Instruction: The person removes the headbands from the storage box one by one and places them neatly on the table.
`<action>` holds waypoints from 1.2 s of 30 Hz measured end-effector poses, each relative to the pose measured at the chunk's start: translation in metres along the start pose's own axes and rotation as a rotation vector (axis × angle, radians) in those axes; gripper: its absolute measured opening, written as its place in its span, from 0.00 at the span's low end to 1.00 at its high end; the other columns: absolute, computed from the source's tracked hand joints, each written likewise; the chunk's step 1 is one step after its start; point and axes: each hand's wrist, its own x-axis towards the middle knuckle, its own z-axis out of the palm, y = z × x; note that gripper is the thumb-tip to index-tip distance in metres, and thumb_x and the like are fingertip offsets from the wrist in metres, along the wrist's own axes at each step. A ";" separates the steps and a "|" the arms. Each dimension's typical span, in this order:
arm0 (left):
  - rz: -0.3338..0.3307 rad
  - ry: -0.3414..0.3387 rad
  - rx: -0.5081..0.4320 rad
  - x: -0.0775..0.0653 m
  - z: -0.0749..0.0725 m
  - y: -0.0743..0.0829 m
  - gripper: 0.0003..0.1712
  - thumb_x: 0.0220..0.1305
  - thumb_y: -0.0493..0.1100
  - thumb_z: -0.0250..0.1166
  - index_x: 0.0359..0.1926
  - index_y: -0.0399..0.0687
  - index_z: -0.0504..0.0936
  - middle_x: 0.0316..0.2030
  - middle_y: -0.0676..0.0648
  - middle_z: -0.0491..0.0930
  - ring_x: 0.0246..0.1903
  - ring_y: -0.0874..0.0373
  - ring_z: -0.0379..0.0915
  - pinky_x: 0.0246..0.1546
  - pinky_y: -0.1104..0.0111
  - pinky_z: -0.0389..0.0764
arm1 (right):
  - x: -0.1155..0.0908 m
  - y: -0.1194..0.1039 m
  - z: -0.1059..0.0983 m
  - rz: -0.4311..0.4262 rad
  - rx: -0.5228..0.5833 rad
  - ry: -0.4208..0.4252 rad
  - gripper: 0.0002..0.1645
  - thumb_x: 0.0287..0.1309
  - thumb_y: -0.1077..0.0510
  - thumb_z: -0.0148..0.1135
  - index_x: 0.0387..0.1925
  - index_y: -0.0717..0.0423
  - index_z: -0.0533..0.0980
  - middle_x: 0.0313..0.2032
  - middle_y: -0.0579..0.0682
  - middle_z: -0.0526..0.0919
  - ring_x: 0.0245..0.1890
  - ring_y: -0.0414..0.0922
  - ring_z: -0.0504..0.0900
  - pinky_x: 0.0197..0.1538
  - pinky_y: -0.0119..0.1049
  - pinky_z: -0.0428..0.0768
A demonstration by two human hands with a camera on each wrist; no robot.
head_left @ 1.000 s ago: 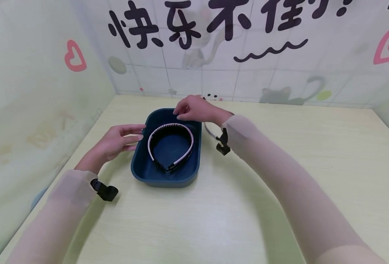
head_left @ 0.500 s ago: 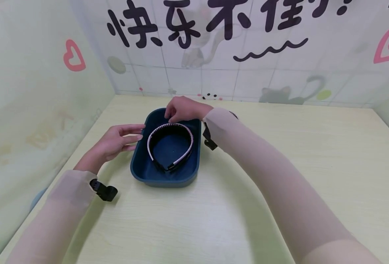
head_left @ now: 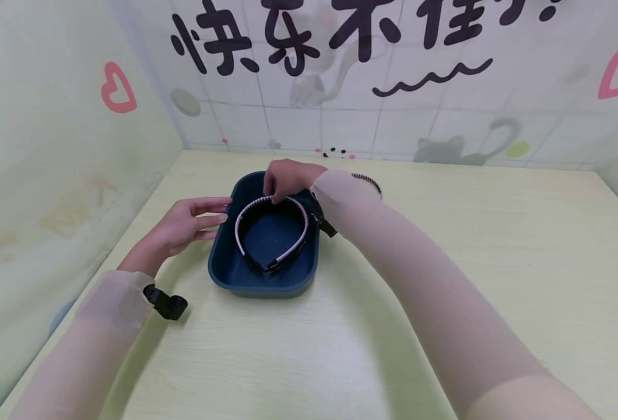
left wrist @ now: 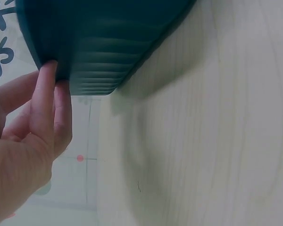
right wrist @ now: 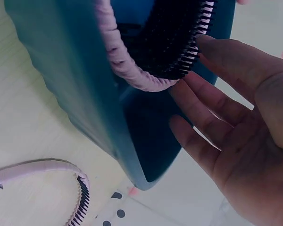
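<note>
R hand [head_left: 288, 177] has a narrow grip on the pink-wrapped, comb-toothed headband [right wrist: 120, 56]: thumb on the inner, toothed side of the arch, other fingers along the outer side. Pinch looks light; how firm, can't tell. Headband is inside the dark-blue plastic bin [head_left: 264, 290], arch twd the far end, black tips twd the near end; not lifted clear. L hand [head_left: 185, 224] has a wide grip, fingers extended, tips at the bin's L side, prob. steadying it.

Status: of 2 headbands in view, 1 in bin, 1 out. The second headband [right wrist: 47, 165], also pink w/ black teeth, lies on the table [head_left: 372, 350] just beyond the bin's R side, partly hidden by the R sleeve [head_left: 361, 198] in the head view; no hand on it. So contact w/ the binned one looks done, as does bin support; settling or shifting that headband seems unfinished, & the outside one is left to handle, if it's part of this work. Bin stands upright on the table, near the back wall [head_left: 351, 128].
</note>
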 end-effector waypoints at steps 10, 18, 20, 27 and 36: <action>-0.003 0.000 0.004 0.000 0.000 0.001 0.31 0.63 0.39 0.59 0.66 0.40 0.61 0.61 0.44 0.62 0.44 0.67 0.72 0.39 0.72 0.78 | -0.001 0.005 0.003 0.003 0.048 0.024 0.14 0.55 0.68 0.59 0.44 0.58 0.80 0.42 0.51 0.80 0.39 0.43 0.76 0.43 0.31 0.75; 0.003 0.002 -0.004 -0.001 0.001 0.001 0.31 0.63 0.39 0.59 0.65 0.39 0.62 0.59 0.45 0.64 0.43 0.66 0.73 0.39 0.72 0.78 | -0.001 0.007 0.003 -0.012 0.075 0.041 0.13 0.56 0.68 0.58 0.44 0.59 0.80 0.40 0.52 0.81 0.35 0.43 0.75 0.40 0.31 0.75; 0.002 0.003 -0.003 -0.001 0.001 0.001 0.31 0.63 0.39 0.59 0.66 0.39 0.61 0.59 0.45 0.64 0.43 0.66 0.72 0.39 0.73 0.78 | -0.001 0.007 0.004 -0.016 0.080 0.042 0.13 0.57 0.68 0.57 0.44 0.59 0.80 0.40 0.52 0.81 0.34 0.42 0.75 0.39 0.30 0.75; 0.003 -0.001 0.001 -0.001 0.001 0.000 0.31 0.64 0.39 0.59 0.66 0.39 0.61 0.59 0.44 0.63 0.43 0.66 0.72 0.39 0.72 0.78 | -0.004 0.008 0.002 -0.020 0.119 0.051 0.14 0.56 0.69 0.57 0.43 0.59 0.81 0.39 0.53 0.82 0.31 0.42 0.76 0.31 0.30 0.76; 0.004 0.005 -0.009 -0.001 0.001 -0.001 0.31 0.63 0.39 0.59 0.65 0.38 0.61 0.56 0.47 0.66 0.42 0.67 0.73 0.38 0.73 0.78 | -0.014 0.003 -0.005 -0.042 0.124 0.094 0.13 0.57 0.68 0.56 0.43 0.59 0.80 0.38 0.52 0.81 0.30 0.42 0.78 0.30 0.30 0.78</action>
